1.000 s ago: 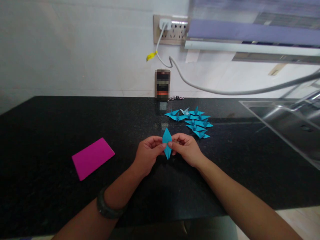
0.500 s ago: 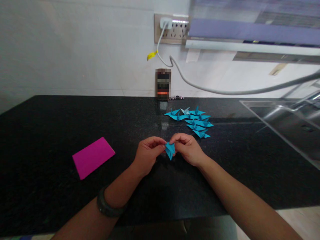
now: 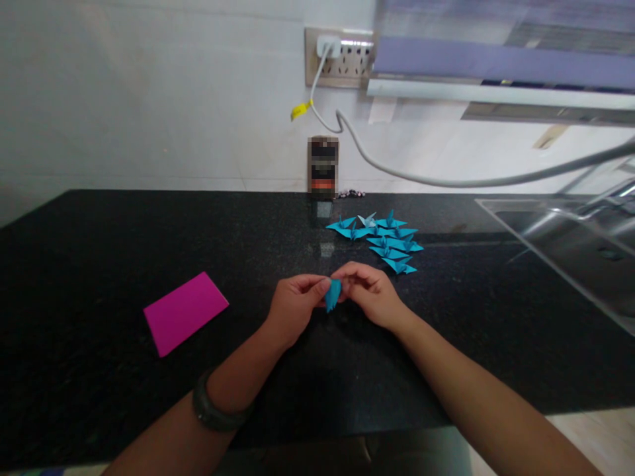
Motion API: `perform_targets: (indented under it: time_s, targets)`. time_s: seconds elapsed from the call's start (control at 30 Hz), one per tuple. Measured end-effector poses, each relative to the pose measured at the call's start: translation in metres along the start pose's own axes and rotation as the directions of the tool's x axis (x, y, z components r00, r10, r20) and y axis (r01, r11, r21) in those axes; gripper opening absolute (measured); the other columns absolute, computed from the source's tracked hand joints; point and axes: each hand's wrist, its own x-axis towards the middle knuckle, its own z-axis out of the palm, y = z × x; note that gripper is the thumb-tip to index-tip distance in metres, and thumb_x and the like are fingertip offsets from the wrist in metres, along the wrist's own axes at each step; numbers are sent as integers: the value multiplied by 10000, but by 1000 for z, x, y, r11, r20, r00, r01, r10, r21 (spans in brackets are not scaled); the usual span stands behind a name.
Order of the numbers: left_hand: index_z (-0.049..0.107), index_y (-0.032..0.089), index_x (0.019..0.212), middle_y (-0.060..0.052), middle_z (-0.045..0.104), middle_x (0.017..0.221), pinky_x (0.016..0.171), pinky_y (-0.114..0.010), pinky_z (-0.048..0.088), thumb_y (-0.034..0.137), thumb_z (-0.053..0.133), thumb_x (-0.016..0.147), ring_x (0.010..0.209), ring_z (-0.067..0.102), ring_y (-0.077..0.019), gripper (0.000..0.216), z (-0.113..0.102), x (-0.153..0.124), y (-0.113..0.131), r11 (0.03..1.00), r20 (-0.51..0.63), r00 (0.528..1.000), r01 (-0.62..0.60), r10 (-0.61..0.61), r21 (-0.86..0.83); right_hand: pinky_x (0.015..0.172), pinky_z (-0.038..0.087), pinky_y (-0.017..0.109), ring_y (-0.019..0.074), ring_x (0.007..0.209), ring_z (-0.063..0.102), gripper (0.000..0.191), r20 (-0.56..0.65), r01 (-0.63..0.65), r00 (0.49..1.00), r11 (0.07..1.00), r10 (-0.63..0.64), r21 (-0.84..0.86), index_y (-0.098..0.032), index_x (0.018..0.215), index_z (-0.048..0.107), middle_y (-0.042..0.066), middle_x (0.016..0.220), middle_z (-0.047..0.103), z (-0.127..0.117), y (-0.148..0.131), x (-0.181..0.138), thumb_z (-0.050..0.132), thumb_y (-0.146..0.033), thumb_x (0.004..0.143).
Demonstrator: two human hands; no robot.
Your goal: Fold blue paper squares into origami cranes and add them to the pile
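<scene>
A small blue folded paper piece (image 3: 333, 293) is pinched between both hands just above the black counter (image 3: 99, 264). My left hand (image 3: 294, 307) grips its left side with thumb and fingers closed. My right hand (image 3: 370, 293) holds its right side, fingers curled over the top. Behind the hands lies a cluster of several finished blue paper cranes (image 3: 384, 239). A dark bracelet (image 3: 213, 410) sits on my left wrist.
A magenta stack of paper (image 3: 184, 312) lies on the counter at left. A small dark box (image 3: 323, 167) stands against the back wall under a socket strip (image 3: 340, 58) with a white plug and cable. A steel sink (image 3: 570, 241) is at right.
The blue paper piece went from a tall upright diamond to a shorter, narrower folded shape between the fingers. Both hands stayed in place, closing in a little.
</scene>
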Motion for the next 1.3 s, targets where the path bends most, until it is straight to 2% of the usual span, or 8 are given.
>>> perform_targets:
  time_s: [0.07,0.17,0.57,0.67,0.83,1.07,1.17,1.3]
  targets:
    - [716,154,734,-22,696,638,559,-243,489,333,719,637,562,605,-127,204,-1,0,-1,997,-28,998,-48,50,67,549,472,251,97,558,557,191,-11,-102,995,989,103,106,-195,894,590,-13,705,577,2,0,0,600,-322,752]
    - [719,159,754,-22,696,650,558,-239,481,336,705,652,569,602,-130,205,-3,1,-4,979,-47,991,-114,123,169,500,435,216,79,509,525,253,-2,-169,985,984,170,60,-158,824,586,-16,650,572,3,0,1,650,-378,716]
    - [713,158,740,-20,694,658,584,-240,471,313,688,663,595,605,-133,175,-6,4,-9,946,-42,986,-143,162,290,456,386,206,72,482,466,250,-70,-73,996,982,61,-175,-152,725,566,-21,612,506,6,2,1,575,-397,774]
    - [698,153,700,-6,668,598,536,-221,450,315,690,660,545,580,-117,167,-6,4,-9,951,-58,987,-127,149,281,446,384,197,65,470,461,280,-57,-102,994,989,97,-105,-153,739,552,-27,602,507,9,1,1,570,-431,771]
    - [698,151,693,-5,663,587,511,-213,436,313,693,653,524,565,-111,167,-5,3,-7,946,-63,982,-152,176,286,419,383,186,57,456,460,353,-17,-174,984,984,175,42,-155,742,534,-34,602,531,11,1,2,662,-477,673]
    - [688,162,655,12,639,560,494,-202,422,259,660,676,508,543,-101,102,-5,0,-3,912,-44,964,-234,263,336,369,309,178,52,379,409,307,-74,-159,984,987,162,33,-151,650,540,-55,466,486,12,-4,1,663,-431,677]
    - [688,165,718,6,661,615,532,-210,448,277,649,697,547,568,-106,121,-4,0,-3,930,-29,971,-220,238,296,386,324,182,55,399,421,294,-151,-141,978,989,145,33,-149,623,550,-41,481,512,14,-7,1,680,-410,665]
    - [681,148,768,-22,685,669,591,-243,485,321,656,695,603,610,-131,189,-1,1,-5,968,101,987,-141,123,206,421,357,196,63,434,445,291,-208,-104,971,992,118,76,-147,614,564,-18,528,559,14,-5,2,694,-403,661]
